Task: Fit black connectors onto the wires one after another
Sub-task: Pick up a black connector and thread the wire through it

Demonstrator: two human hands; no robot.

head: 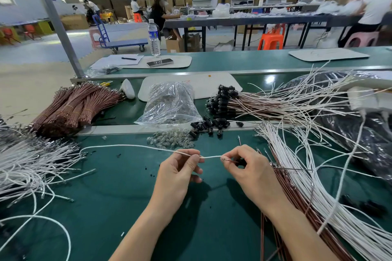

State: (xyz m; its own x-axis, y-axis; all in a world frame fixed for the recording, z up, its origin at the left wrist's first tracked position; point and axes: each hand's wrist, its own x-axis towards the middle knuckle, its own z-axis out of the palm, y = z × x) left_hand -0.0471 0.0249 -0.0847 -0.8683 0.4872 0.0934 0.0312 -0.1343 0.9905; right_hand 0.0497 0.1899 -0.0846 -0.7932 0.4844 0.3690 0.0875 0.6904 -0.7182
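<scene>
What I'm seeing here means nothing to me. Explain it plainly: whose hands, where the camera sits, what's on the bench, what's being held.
There is no machine here. A person works with bare hands, and the single picture comes from a camera worn on their head, looking down at a green bench. The left hand pinches a white wire near its metal tip. The right hand holds a small dark piece at that tip, apparently a black connector. Just beyond the hands lie loose black connectors and small clear bulbs, with a clear plastic bag behind them. Bundled brown wires sit far left, loose white wires lie on the right, and wires already fitted with connectors lie at the back.
</scene>
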